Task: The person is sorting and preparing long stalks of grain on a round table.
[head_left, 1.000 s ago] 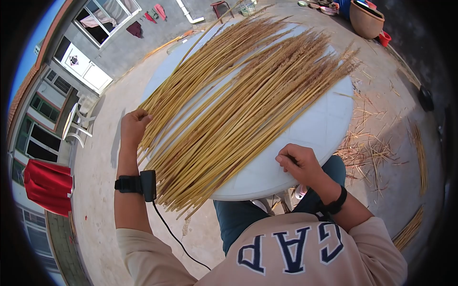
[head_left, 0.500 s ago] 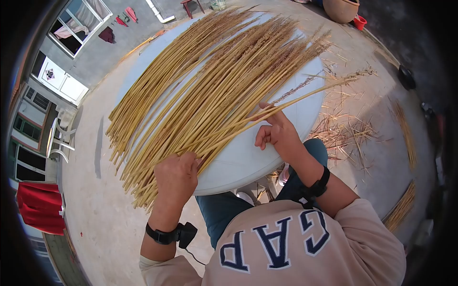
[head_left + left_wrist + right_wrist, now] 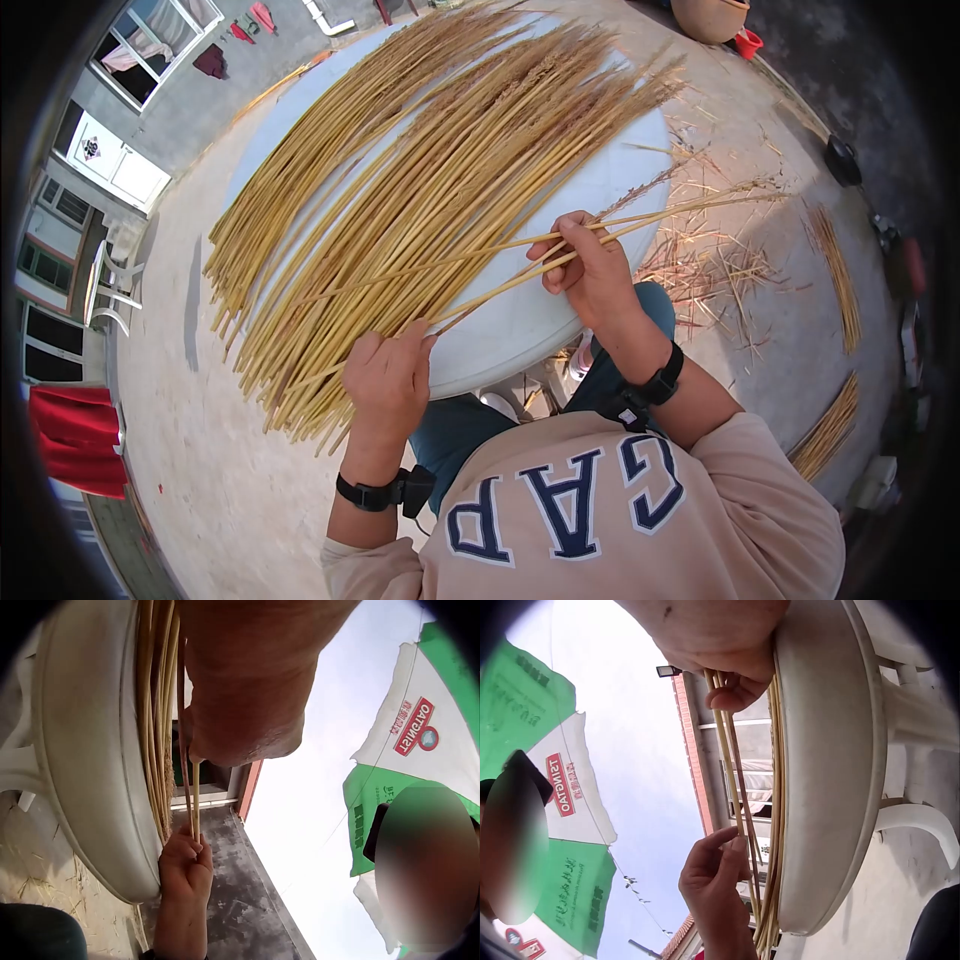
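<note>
Few stalks (image 3: 490,295) pinched in L grip (image 3: 388,376), R grip (image 3: 596,268); wht tbl (image 3: 525,325), sunlit yd (image 3: 230,460).

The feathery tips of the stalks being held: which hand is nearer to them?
The right. The right hand holds the stalks toward the feathery tips; the left hand pinches some farther back, on the bare stems.

Beyond the left grip (image 3: 388,380), yellow stalks (image 3: 430,230) with brown heads (image 3: 580,75), white worktop (image 3: 520,325); behind it, navy-lettered beige shirt (image 3: 640,550).
</note>
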Action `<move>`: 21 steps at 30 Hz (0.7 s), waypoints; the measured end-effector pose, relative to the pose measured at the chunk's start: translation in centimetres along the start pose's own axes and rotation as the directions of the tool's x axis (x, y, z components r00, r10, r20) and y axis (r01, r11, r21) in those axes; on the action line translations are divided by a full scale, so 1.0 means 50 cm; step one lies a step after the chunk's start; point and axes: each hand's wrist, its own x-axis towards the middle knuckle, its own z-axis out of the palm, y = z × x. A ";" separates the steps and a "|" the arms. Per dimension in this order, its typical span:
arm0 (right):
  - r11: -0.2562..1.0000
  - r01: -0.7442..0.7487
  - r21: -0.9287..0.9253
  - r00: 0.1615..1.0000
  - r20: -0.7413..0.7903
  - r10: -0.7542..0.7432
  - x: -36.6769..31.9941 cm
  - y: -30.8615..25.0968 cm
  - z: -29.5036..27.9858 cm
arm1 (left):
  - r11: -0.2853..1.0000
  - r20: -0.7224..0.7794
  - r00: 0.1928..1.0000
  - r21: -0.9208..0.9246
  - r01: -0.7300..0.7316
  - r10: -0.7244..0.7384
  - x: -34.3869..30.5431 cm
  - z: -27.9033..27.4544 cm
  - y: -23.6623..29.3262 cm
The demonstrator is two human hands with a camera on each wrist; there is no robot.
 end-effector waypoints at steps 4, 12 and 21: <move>1.000 -0.007 0.008 1.000 0.010 0.007 0.004 0.003 -0.006 | 0.990 -0.016 0.991 -0.033 0.135 -0.135 -0.025 -0.036 -0.002; 1.000 0.003 0.017 0.998 0.056 -0.004 0.004 0.005 -0.006 | 0.948 -0.105 0.975 0.233 0.216 -0.196 0.045 -0.056 -0.010; 0.997 -0.002 0.072 0.998 0.057 -0.002 0.003 0.005 -0.019 | 0.969 0.038 0.970 0.066 0.237 -0.240 0.019 -0.042 -0.031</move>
